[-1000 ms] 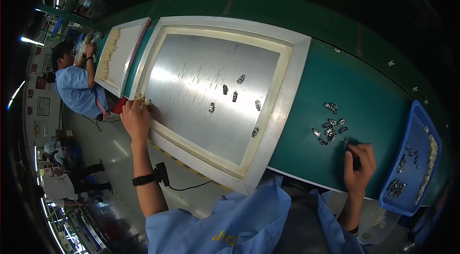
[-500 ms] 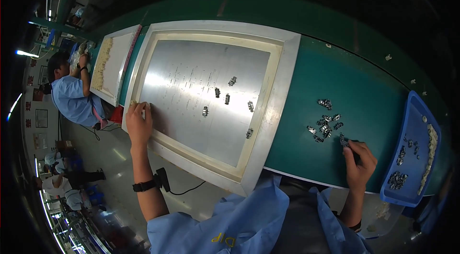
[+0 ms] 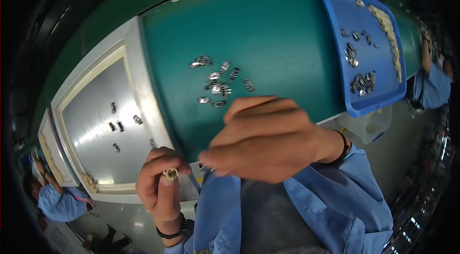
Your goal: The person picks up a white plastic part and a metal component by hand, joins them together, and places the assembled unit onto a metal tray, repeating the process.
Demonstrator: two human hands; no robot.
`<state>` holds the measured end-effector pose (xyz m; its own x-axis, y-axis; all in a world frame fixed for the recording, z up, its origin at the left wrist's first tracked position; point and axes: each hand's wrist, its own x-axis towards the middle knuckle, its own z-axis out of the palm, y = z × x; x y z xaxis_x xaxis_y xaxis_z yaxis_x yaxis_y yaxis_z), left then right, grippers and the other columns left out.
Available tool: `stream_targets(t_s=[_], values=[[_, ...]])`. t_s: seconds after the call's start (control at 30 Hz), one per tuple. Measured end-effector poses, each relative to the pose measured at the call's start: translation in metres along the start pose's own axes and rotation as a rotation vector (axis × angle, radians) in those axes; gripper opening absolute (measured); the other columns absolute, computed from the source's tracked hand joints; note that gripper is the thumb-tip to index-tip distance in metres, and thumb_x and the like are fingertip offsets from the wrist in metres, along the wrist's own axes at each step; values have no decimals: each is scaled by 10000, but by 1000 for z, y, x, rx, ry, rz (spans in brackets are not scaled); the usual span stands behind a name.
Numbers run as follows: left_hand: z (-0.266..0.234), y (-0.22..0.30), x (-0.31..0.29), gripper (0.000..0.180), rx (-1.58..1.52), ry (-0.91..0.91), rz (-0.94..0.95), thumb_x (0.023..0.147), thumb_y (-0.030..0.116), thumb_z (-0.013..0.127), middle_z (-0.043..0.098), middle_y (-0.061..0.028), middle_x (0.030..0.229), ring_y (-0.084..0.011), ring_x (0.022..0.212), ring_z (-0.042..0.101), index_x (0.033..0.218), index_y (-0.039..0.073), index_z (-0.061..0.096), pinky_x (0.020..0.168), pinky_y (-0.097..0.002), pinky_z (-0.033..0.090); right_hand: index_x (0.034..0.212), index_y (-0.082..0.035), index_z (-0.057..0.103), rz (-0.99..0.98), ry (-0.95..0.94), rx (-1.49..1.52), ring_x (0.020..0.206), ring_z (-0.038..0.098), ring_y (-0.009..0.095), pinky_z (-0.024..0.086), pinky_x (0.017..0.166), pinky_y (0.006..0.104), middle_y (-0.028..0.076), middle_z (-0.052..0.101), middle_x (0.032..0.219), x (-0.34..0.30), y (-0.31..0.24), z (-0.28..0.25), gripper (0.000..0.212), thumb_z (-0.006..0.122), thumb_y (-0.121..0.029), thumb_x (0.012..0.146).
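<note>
My left hand (image 3: 158,180), low at the front edge of the table, pinches a small cream ring-shaped part (image 3: 171,173) between thumb and fingers, its round opening facing up. Close on its right is my right hand (image 3: 270,139), palm down with the fingers drawn together. At its fingertips a small shiny metal part (image 3: 207,169) shows only as a blurred glint. Beyond both hands, a loose pile of similar dark, silvery metal parts (image 3: 218,87) lies on the green table mat (image 3: 278,38).
On the left, a pale-framed metal panel (image 3: 141,86) carries several metal parts and a cluster of cream rings (image 3: 89,182) at its near corner. To the right sits a blue tray (image 3: 342,96) with metal parts and cream rings. Co-workers (image 3: 60,201) (image 3: 433,79) sit at both sides.
The view has swung right. My left hand has come from the panel's left edge to in front of me with a cream ring; my right hand has moved from beside the pile toward it.
</note>
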<state>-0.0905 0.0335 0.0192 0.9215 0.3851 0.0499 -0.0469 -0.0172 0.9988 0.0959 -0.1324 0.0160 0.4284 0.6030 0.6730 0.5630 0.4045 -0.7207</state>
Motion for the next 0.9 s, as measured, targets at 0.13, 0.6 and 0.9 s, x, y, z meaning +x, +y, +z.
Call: stream_targets(t_s=[0.13,0.6,0.9], values=[[29,-1,6,291,-114,3,-3,1050,204,557,618,-143,964,-203,835,570,1131,-60,649,759,-315,463,979,22,769,-13,30,32,608,614,167,457,558,297,77,707,843,-8,-2,-2,236,847,-42,766],[59,4,16,342,-183,30,-105,1069,232,542,620,-130,973,-207,859,555,1108,-87,660,763,-327,440,922,22,757,-3,41,-33,561,555,149,431,528,294,60,644,776,-17,0,-17,192,834,-43,760],[56,3,16,342,-214,-3,-115,1066,219,538,629,-137,969,-203,855,560,1126,-94,662,759,-321,442,911,23,754,-24,-14,-87,561,563,148,442,542,291,65,651,782,-16,-2,-21,182,830,-42,759]])
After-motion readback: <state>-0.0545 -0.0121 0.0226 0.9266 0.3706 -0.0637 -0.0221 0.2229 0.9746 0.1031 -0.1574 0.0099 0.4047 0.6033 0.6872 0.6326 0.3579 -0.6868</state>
